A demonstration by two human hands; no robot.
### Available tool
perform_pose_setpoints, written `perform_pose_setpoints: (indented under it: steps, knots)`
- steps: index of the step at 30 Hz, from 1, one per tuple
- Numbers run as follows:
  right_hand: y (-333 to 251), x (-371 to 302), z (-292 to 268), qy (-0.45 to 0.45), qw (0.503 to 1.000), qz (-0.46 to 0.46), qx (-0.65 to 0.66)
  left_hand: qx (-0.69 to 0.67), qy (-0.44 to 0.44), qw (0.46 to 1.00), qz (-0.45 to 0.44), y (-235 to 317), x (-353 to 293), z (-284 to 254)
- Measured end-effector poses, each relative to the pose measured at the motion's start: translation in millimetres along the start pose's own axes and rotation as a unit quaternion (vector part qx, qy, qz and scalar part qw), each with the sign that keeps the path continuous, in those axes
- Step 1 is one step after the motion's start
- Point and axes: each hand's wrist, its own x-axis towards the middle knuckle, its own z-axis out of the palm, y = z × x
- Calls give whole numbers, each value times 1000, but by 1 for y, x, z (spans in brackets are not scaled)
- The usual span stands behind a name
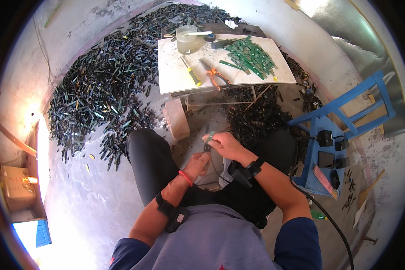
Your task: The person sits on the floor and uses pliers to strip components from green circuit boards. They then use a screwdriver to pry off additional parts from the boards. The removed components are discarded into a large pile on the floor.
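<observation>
Both hands meet between my knees, below the front edge of the table. My left hand (198, 165), with a red bead bracelet at its wrist, is closed around a slim dark piece (207, 147) that points up and away; its exact kind is hard to make out. Just above it, my right hand (227, 146) pinches a small green circuit board strip (210, 136) between thumb and fingers. The strip is close to the tip of the dark piece, and I cannot tell whether they touch. A thin dark cord hangs below the hands.
A white-topped table (171, 76) bears a pile of green circuit board strips (252, 56), orange-handled pliers (216, 76), a yellow-handled screwdriver (192, 74) and a cloudy jar (186, 42). Dark scraps (103, 76) cover the floor at left. A blue chair (317, 123) holding black boxes stands right.
</observation>
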Motion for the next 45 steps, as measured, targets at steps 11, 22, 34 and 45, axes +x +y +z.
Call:
perform_pose_setpoints:
  steps: [11, 22, 34, 45]
  knots:
    - [0, -14, 10, 30, 985, -109, -130, -23, -16, 999, -23, -17, 7, -8]
    - [19, 7, 4, 38, 946, 179, 269, -62, -24, 997, -27, 13, 3, 3]
    - [0, -5, 5, 31, 994, 39, -94, 126, -60, 989, 41, -11, 5, -13]
    - [12, -12, 14, -10, 932, -227, -284, 61, -39, 996, -59, -15, 3, -13]
